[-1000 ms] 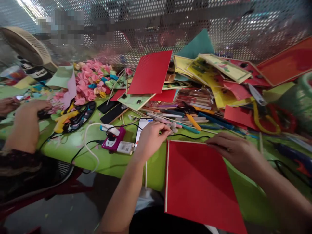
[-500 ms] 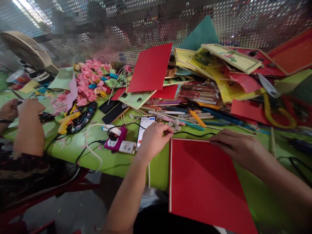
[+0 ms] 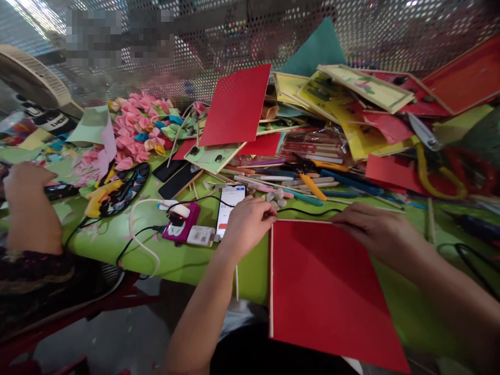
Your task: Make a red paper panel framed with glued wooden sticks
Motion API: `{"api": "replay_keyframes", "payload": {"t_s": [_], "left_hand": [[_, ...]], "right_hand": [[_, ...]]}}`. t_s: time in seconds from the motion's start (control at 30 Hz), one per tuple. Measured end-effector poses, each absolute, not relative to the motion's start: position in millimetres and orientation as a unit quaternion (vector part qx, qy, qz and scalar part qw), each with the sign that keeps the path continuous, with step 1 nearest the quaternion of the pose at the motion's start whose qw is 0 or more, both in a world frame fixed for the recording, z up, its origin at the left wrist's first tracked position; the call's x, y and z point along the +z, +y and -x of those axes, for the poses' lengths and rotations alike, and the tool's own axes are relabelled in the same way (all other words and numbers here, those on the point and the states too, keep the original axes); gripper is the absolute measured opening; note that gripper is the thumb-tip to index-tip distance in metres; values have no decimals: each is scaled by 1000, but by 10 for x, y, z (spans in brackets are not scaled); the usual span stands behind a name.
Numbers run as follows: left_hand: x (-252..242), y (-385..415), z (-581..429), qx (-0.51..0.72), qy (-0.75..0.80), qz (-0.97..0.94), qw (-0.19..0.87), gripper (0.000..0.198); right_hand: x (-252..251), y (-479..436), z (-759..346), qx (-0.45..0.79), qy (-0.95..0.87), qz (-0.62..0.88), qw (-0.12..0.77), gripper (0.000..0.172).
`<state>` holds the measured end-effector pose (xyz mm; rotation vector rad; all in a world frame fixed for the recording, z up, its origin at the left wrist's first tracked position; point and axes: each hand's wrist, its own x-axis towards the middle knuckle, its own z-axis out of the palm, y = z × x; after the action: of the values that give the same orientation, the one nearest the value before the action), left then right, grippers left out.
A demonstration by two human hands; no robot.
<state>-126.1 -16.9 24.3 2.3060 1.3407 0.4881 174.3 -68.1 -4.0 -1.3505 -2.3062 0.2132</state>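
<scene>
A red card point(image 3: 328, 291) lies at the front of the green table, its lower part reaching over the edge. One pale thin stick point(image 3: 272, 281) runs down its left side. Along the top edge lies another thin stick point(image 3: 302, 221), spanning the gap between my hands. My left hand point(image 3: 252, 221) is closed in a pinch at the card's top left corner, on that stick's end. Farther along the same edge, my right hand point(image 3: 367, 226) pinches the stick near its right end; its fingertips are partly hidden. A lit phone point(image 3: 230, 205) lies just behind my left hand.
A purple power strip point(image 3: 182, 224) with cables sits left of my left arm. Pens, pliers point(image 3: 312, 185), yellow-handled scissors point(image 3: 437, 172) and framed cards crowd the back. A co-worker's arm point(image 3: 31, 208) is at far left, near a yellow glue gun point(image 3: 102, 198) and a fan point(image 3: 35, 78).
The whole view has shifted slightly. My hands keep their pinches at the card's top edge. The co-worker's hand has moved toward the left border.
</scene>
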Motion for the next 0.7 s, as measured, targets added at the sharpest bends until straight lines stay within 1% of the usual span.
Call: {"api": "replay_keyframes", "payload": {"t_s": [0.23,0.43,0.7], "left_hand": [[178,-155,1216,154,469,-848,194,8],[181,-153,1207,144,472,-851,182,9],[179,-140,1190,135,469,-859,156,12]], "right_hand": [[14,-678,-1710,91,-840,485,226,29],[-9,-677,-1725,94,-833,500,217,28],[64,-676,-1736,100,-814,522,235,24]]}}
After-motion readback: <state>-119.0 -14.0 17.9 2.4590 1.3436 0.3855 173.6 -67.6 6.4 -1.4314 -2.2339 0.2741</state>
